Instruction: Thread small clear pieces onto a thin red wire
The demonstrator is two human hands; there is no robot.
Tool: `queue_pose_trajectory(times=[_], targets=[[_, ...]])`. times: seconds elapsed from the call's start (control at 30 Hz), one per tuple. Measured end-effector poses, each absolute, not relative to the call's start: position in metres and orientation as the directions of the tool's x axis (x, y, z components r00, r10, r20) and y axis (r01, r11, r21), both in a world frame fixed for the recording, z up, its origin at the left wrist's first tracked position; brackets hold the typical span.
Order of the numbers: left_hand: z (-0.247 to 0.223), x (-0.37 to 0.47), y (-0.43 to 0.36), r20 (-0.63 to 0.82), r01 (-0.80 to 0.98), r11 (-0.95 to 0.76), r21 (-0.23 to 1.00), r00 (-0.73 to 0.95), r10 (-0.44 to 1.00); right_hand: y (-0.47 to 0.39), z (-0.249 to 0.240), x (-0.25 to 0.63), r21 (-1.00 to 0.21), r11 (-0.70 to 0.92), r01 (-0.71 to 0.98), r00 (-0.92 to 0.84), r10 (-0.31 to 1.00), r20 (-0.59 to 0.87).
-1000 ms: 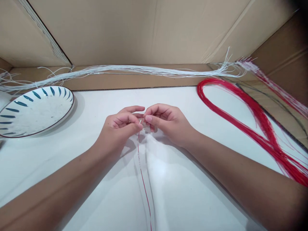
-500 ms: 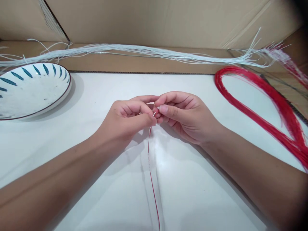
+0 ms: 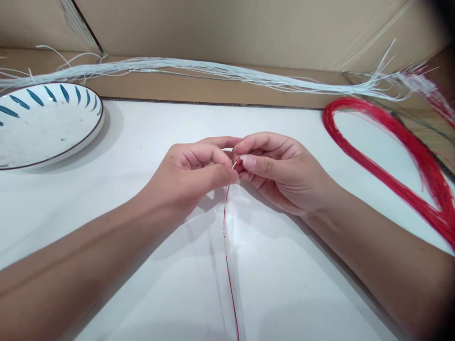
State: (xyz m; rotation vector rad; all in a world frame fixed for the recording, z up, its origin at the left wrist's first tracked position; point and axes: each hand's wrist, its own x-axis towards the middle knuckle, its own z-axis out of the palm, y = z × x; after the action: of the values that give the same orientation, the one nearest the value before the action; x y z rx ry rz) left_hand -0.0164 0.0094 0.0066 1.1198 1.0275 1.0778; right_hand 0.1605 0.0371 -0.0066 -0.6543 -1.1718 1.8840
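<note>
My left hand [image 3: 202, 170] is closed, thumb and index finger pinching a thin red cord [image 3: 231, 289] near its whitish tip. The cord hangs from these fingers and runs down toward the bottom edge, with several tiny clear beads [image 3: 224, 239] partway along it. Beside it, my right hand [image 3: 273, 168] is closed too, its thumb and index finger pinched at the cord's tip. Something small and pale shows at the right thumb's end, too small to make out. The fingertips of both hands nearly touch.
A white plate [image 3: 46, 128] with blue-green strokes stands at the left on the white table [image 3: 159, 293]. Looped red cords [image 3: 384, 182] lie at the right. Along the back, a long bundle of white strands [image 3: 213, 71] rests before a cardboard wall [image 3: 220, 28].
Both hands have shifted slightly to the right in the picture, together with the cord. The view has tilted a little. Both pinches look much the same.
</note>
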Motion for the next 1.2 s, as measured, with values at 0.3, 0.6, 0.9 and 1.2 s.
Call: queue_pose_trajectory(times=[0.3, 0.6, 0.9, 1.2], targets=[[0.0082, -0.0153, 0.0087, -0.127, -0.13, 0.151, 0.98, 0.178, 0.976, 0.0375, -0.0067, 0.1597, -0.902, -0.218, -0.374, -0.541, 0.841, 0.021], [0.0086, -0.0147, 0.0106, -0.138, -0.139, 0.162, 0.977, 0.17, 0.976, 0.0372, -0.0071, 0.1607, -0.917, -0.2, -0.345, -0.528, 0.849, 0.013], [0.0079, -0.0157, 0.0088, -0.121, -0.132, 0.149, 0.98, 0.197, 0.973, 0.0372, -0.0062, 0.1601, -0.914, -0.206, -0.35, -0.528, 0.849, 0.011], [0.0115, -0.0132, 0.009, -0.14, -0.133, 0.161, 0.978, 0.152, 0.978, 0.038, -0.0063, 0.1617, -0.936, -0.178, -0.304, -0.513, 0.859, 0.003]])
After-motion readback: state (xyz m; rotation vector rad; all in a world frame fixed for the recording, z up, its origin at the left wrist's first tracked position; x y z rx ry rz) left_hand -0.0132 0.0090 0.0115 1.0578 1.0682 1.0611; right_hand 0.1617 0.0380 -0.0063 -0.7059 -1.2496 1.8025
